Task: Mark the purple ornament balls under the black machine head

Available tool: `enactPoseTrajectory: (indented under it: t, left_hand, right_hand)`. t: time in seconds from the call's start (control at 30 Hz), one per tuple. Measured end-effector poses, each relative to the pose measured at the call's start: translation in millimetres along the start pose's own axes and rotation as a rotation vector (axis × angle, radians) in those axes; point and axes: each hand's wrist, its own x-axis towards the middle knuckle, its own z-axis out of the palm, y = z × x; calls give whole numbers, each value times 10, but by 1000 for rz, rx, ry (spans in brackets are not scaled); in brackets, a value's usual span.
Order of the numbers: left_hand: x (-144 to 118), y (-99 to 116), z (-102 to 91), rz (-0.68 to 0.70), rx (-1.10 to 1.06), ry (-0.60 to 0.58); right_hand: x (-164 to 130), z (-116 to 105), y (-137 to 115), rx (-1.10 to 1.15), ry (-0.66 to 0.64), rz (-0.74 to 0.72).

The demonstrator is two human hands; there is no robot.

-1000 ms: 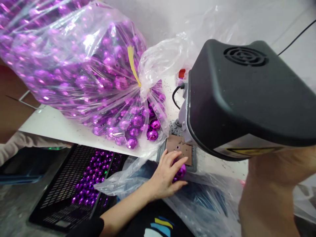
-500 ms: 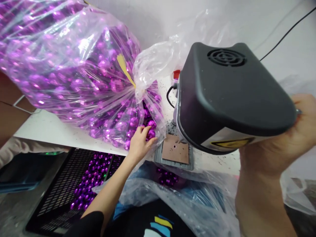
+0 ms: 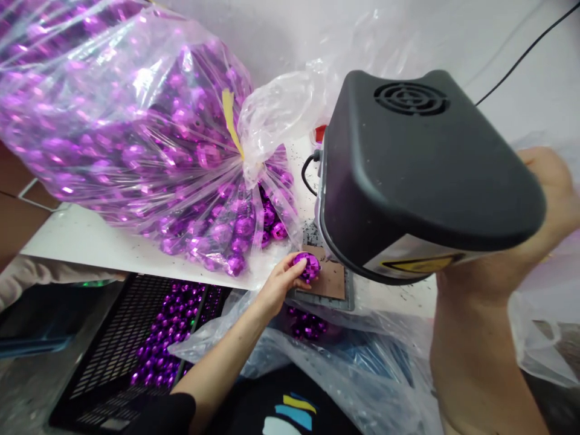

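My left hand (image 3: 280,284) holds a faceted purple ball (image 3: 307,266) at the left edge of the brown plate (image 3: 333,281) under the black machine head (image 3: 421,175). My right hand (image 3: 548,205) is raised at the machine's right side, mostly hidden behind the head, so what it touches is unclear. A big clear bag (image 3: 136,133) full of purple balls lies on the white table (image 3: 81,238) to the left, its open mouth beside my left hand.
A black perforated crate (image 3: 122,338) with purple balls sits on the floor at lower left. A clear plastic bag (image 3: 317,338) with several purple balls hangs below the table's front edge. A black cable (image 3: 521,60) runs at top right. Another person's sleeve (image 3: 40,272) shows at far left.
My left hand dropped a ball below the plate, reached into the big bag's mouth, took a ball out and brought it to the brown plate. My right hand rose beside the machine.
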Motion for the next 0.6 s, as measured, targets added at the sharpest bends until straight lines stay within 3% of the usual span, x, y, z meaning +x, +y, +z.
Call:
enactPoseTrajectory:
  t: [0.13,0.47,0.6]
  left_hand:
    - [71,-68,18,222,262,69]
    - [154,-291,11,629,991,20]
    - [132,-325,54,705,1196,21]
  right_hand:
    - [-18,2,-13,-21,-10,0]
    - [-18,25,-106,-19,-10,8]
    - [-14,23,-130,-7,-1,27]
